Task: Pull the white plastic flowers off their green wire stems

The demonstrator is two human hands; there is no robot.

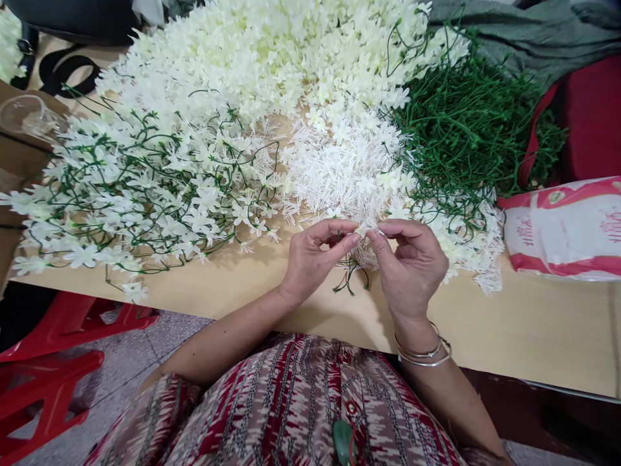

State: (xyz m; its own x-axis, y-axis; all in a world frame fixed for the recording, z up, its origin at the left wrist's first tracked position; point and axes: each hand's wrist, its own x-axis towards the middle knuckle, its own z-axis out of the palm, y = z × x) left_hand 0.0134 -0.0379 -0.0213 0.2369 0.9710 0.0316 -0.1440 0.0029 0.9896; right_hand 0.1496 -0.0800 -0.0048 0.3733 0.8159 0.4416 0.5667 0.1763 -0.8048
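My left hand (pixel 315 255) and my right hand (pixel 412 268) meet above the table's front edge, fingertips almost touching. Each is closed in a pinch on a small white artificial flower (pixel 362 230), partly hidden by the fingers. A green plastic stem (pixel 352 278) shows just below the hands; whether it joins the held flower I cannot tell. Beyond my fingers lies a heap of thin white stamens (pixel 334 171). To the left are white flowers on green stems (pixel 160 188). Loose green stems (pixel 466 123) are heaped at the right.
A deep pile of white petals (pixel 272 45) covers the table's far side. A pink-and-white packet (pixel 567 226) lies at right, near a dark red bag (pixel 592 123). A clear plastic cup (pixel 29 116) is at left. Red stools (pixel 72 323) stand on the floor.
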